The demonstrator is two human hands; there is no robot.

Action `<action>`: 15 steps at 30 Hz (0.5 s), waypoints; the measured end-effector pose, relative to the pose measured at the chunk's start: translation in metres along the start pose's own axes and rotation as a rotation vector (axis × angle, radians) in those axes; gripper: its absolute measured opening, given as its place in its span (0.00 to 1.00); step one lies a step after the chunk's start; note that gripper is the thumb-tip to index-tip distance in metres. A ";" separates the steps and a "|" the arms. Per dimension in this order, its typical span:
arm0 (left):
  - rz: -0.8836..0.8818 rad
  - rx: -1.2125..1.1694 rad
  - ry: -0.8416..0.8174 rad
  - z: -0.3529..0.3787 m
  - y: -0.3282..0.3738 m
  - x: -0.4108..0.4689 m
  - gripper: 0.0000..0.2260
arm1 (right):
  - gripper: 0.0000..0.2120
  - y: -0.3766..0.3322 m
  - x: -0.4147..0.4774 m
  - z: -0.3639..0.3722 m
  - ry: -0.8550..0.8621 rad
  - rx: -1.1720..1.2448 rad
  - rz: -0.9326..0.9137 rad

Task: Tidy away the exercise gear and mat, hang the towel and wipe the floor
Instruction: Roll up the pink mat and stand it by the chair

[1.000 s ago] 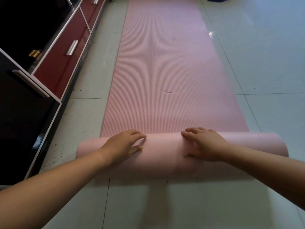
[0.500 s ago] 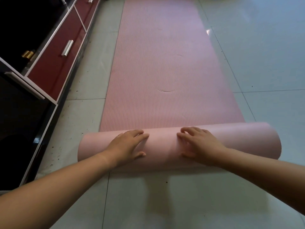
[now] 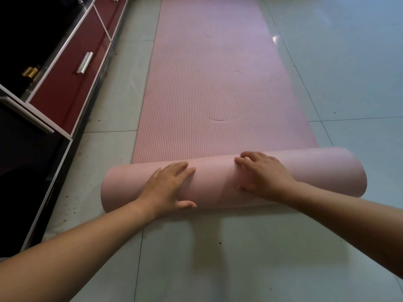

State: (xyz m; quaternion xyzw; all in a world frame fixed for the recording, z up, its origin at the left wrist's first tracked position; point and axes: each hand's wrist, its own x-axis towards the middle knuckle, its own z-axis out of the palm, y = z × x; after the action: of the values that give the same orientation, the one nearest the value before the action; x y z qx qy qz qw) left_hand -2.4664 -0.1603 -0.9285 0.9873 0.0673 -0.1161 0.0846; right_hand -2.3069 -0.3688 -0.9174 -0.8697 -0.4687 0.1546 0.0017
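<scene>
A pink ribbed exercise mat (image 3: 213, 79) lies flat on the tiled floor and runs away from me. Its near end is wound into a smooth pink roll (image 3: 316, 168) lying across the floor. My left hand (image 3: 168, 186) presses flat on the roll left of its middle, fingers straight, thumb low on the near side. My right hand (image 3: 261, 173) lies on the roll right of its middle, fingers spread over the top. No towel or other exercise gear is in view.
A low cabinet with dark red drawers (image 3: 72, 83) and metal handles (image 3: 84, 62) runs along the left. Pale glossy floor tiles (image 3: 349, 62) stretch to the right of the mat, and speckled tiles (image 3: 104, 149) lie between mat and cabinet.
Both hands have pushed the roll away from me along the mat. The roll has grown thicker and less flat mat shows.
</scene>
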 end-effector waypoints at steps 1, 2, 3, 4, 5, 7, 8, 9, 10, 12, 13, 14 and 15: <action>-0.003 0.004 -0.002 0.000 -0.002 0.002 0.43 | 0.33 0.001 0.002 0.000 0.017 0.015 0.012; -0.005 0.001 -0.004 0.001 -0.004 0.004 0.43 | 0.32 0.001 0.003 0.001 0.029 0.019 0.014; -0.006 -0.003 -0.009 0.001 -0.006 0.006 0.43 | 0.32 0.000 0.003 0.002 0.034 0.009 0.007; -0.008 -0.001 -0.015 0.002 -0.007 0.008 0.42 | 0.31 0.000 0.003 0.004 0.035 -0.010 -0.008; -0.010 0.006 -0.023 0.003 -0.008 0.010 0.41 | 0.32 0.000 0.003 0.006 0.033 -0.026 -0.026; -0.009 0.008 -0.028 0.003 -0.010 0.016 0.40 | 0.35 0.001 0.003 0.008 0.019 -0.039 -0.050; -0.009 -0.004 -0.023 0.003 -0.011 0.018 0.39 | 0.38 0.002 0.003 0.009 0.005 -0.048 -0.055; -0.009 -0.019 -0.015 0.002 -0.013 0.021 0.38 | 0.41 0.003 0.004 0.009 -0.011 -0.065 -0.060; -0.011 -0.036 -0.008 0.002 -0.014 0.023 0.37 | 0.43 0.003 0.005 0.010 -0.028 -0.085 -0.064; -0.018 -0.069 -0.008 0.003 -0.014 0.026 0.35 | 0.44 0.004 0.008 0.011 -0.052 -0.102 -0.064; -0.022 -0.076 -0.014 0.004 -0.014 0.027 0.34 | 0.43 0.003 0.010 0.012 -0.056 -0.098 -0.062; -0.025 -0.077 -0.018 0.005 -0.013 0.027 0.34 | 0.42 0.003 0.011 0.014 -0.056 -0.090 -0.059; -0.025 -0.075 -0.017 0.005 -0.013 0.026 0.34 | 0.41 0.003 0.011 0.015 -0.054 -0.081 -0.056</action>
State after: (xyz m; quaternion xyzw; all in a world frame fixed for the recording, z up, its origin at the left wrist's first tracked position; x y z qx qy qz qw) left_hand -2.4444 -0.1459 -0.9418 0.9815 0.0833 -0.1231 0.1205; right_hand -2.3026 -0.3632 -0.9347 -0.8512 -0.4985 0.1588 -0.0418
